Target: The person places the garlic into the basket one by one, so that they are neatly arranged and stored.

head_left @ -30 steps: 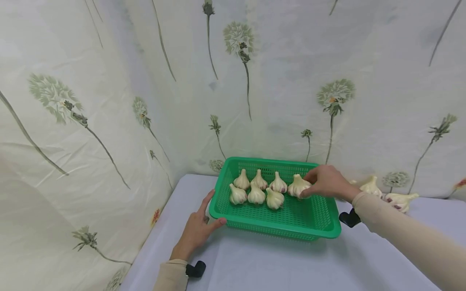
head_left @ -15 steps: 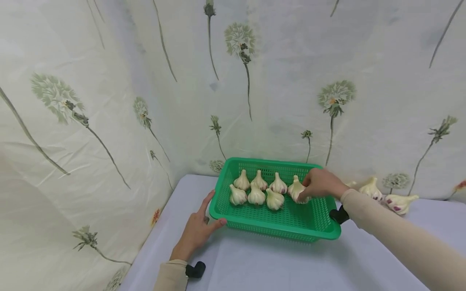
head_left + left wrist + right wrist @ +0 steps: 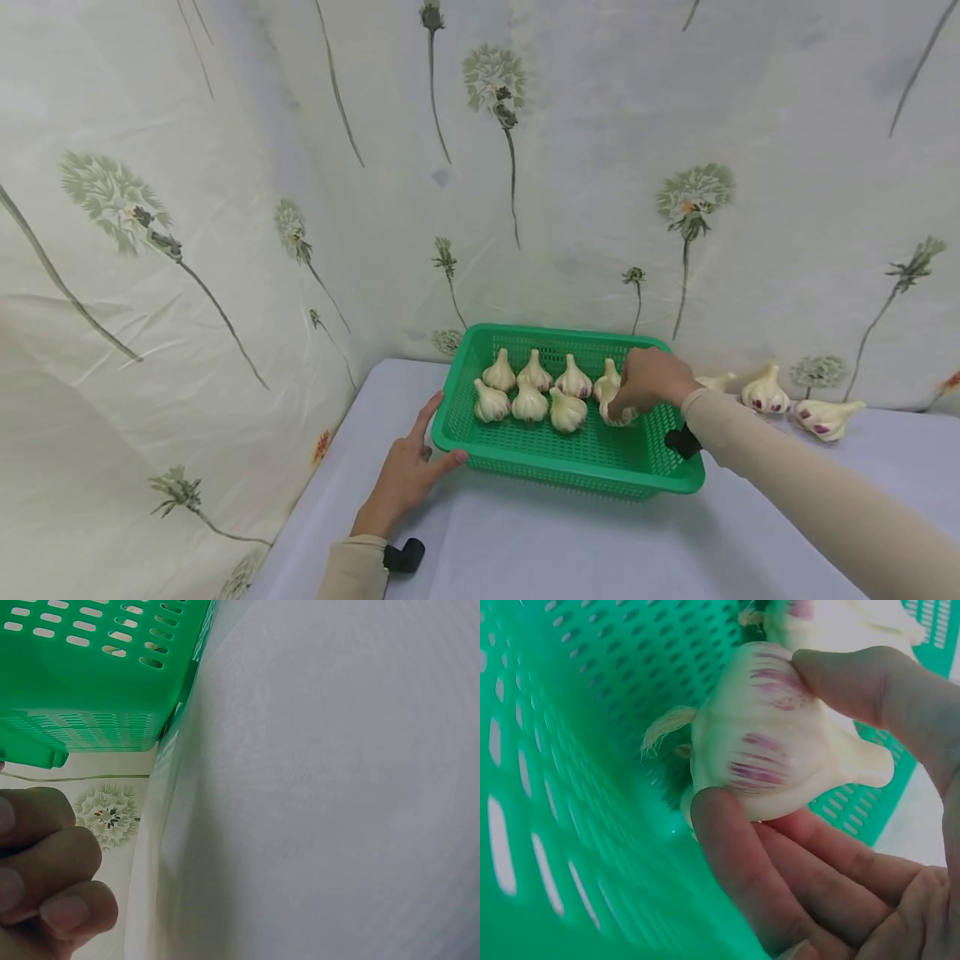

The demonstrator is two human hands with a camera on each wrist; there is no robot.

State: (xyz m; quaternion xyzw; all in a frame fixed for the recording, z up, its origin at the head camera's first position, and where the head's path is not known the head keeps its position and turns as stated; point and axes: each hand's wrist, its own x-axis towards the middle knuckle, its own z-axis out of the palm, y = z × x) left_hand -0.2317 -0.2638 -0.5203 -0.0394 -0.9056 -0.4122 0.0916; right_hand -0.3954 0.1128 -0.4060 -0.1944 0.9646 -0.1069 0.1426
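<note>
A green plastic basket (image 3: 555,471) holds several garlic bulbs in two rows. In the head view my right hand (image 3: 651,379) reaches over its right side, pinching a garlic bulb (image 3: 761,742) between thumb and fingers. Purple streaks mark this bulb, and its roots point away from my palm in the right wrist view. Just behind it stands another garlic bulb (image 3: 609,371), partly covered. At the basket's front left corner, my left hand (image 3: 408,471) has its thumb at the front rim and its straight forefinger along the left side. Its other fingers (image 3: 60,862) curl below, holding nothing.
More garlic bulbs lie on the white-covered table (image 3: 540,550) right of the basket, among them a bulb (image 3: 765,392) near the back and a bulb (image 3: 825,418) on its side. A flower-printed cloth (image 3: 585,167) hangs close behind the basket and along the left.
My right hand has moved left and slightly toward me with the garlic bulb, lowering it in front of the rear bulb, which now shows. My left hand has stayed at the basket's corner.
</note>
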